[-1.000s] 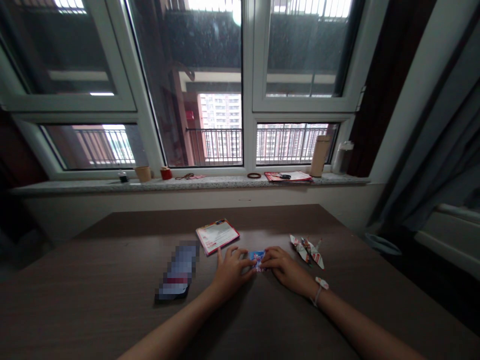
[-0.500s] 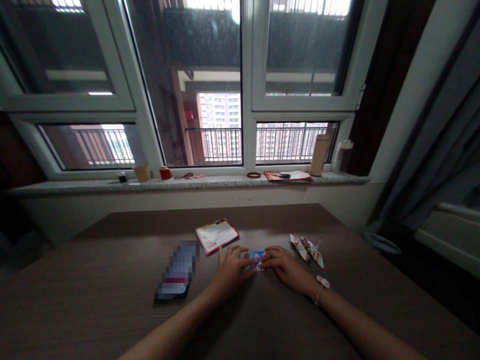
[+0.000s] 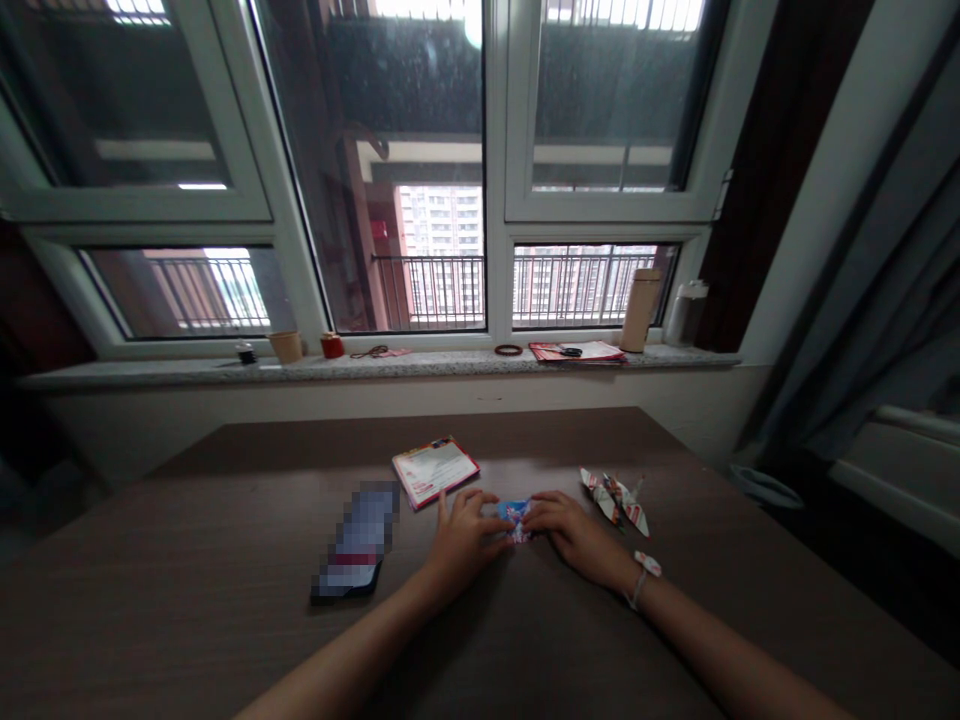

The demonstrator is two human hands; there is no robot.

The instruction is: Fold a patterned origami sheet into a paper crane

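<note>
Blue patterned paper (image 3: 515, 511) is lying on the table (image 3: 210, 540), left hand (image 3: 463, 538) touching its left side, right hand (image 3: 576, 540) its right; whether either is pinching cannot be told. Being probably light and easily creased, it is calling for fingertip holding at opposite edges.

The left hand (image 3: 469, 537) and right hand (image 3: 574, 540) touched a blue patterned paper (image 3: 515, 520). Beyond and left of that paper lay 1 white-topped stack (image 3: 435, 472); right of it, folded papers (image 3: 599, 495).
</note>
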